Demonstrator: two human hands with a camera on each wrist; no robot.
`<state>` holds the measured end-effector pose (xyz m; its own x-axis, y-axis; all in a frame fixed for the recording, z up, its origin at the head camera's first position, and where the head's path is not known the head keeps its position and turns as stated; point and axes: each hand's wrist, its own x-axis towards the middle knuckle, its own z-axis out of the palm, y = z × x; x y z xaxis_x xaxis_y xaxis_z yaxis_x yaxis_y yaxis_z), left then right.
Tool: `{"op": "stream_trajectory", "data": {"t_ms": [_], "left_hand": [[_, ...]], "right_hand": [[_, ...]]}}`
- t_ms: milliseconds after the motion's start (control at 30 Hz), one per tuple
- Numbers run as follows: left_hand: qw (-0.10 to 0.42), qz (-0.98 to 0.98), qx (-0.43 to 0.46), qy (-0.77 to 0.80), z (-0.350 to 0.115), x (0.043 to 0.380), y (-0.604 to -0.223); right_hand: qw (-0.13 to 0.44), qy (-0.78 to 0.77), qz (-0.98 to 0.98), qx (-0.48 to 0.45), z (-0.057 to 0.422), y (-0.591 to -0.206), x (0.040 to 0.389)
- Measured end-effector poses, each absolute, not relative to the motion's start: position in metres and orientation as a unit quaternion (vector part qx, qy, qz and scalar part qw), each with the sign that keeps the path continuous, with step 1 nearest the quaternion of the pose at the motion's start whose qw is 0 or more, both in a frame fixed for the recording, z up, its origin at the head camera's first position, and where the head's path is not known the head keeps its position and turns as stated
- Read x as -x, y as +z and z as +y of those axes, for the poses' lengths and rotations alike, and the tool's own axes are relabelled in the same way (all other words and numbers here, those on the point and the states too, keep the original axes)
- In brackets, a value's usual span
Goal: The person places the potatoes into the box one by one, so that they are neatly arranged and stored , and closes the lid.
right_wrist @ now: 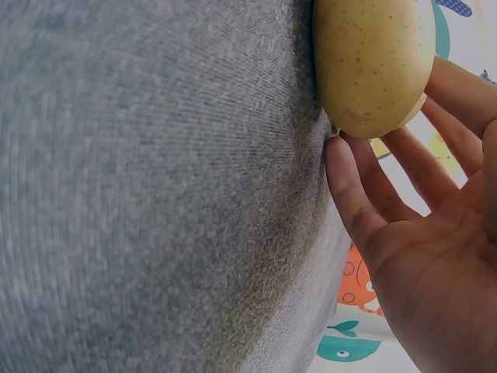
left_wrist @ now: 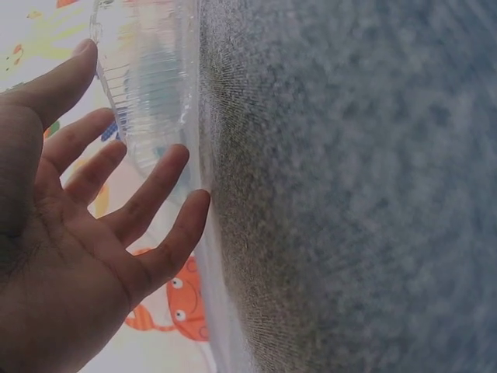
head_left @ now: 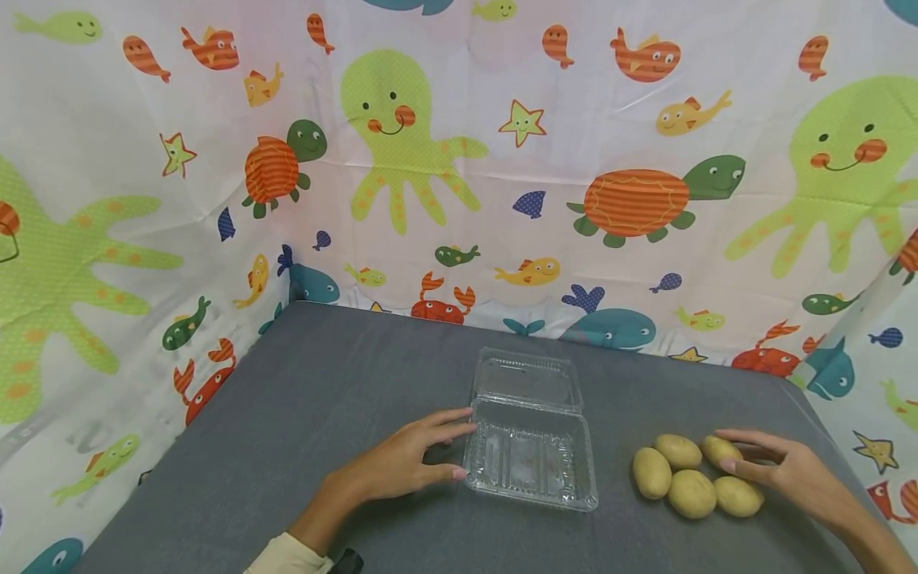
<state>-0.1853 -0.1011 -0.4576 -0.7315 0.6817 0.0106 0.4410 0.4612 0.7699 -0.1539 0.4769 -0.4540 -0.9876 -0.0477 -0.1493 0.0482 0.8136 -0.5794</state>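
While one cream sleeve [head_left: 288, 556] lies nearest, the left hand [head_left: 402, 458], fingers spread, stands at the left rim of one clear plastic rectangular hinged container [head_left: 529, 458]. Potatoes [head_left: 692, 494]: five, yellow-tan, oval, clustered right of the container on the grey fabric-topped worktop [head_left: 358, 375]. Right hand [head_left: 789, 470]: thumb and fingers pinching the back-right potato [head_left: 717, 448]. Lid [head_left: 527, 379]: clear plastic, open, lying behind the base. Backdrop: white curtain [head_left: 466, 88], printed with coloured sea animals.

A passage runs between the plastic container [head_left: 531, 454] and the potatoes [head_left: 692, 494] to the far edge of the table [head_left: 358, 367], where the curtain [head_left: 459, 287] stands. The left hand [head_left: 405, 458] obstructs the container's left-edge side; the right hand [head_left: 792, 470], the potatoes' right-edge side.
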Motion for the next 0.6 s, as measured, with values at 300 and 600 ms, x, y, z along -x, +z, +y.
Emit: {"op": "stream_trajectory", "data": {"t_ms": [300, 600], "left_hand": [[0.15, 0.839, -0.335, 0.401, -0.101, 0.1864, -0.4577], [0.152, 0.838, -0.334, 0.404, -0.1015, 0.1855, -0.458]], "right_hand": [[0.088, -0.309, 0.947, -0.027, 0.4765, -0.4516, 0.1563], [0.097, -0.316, 0.942, -0.054, 0.4751, -0.4521, 0.1608]]}}
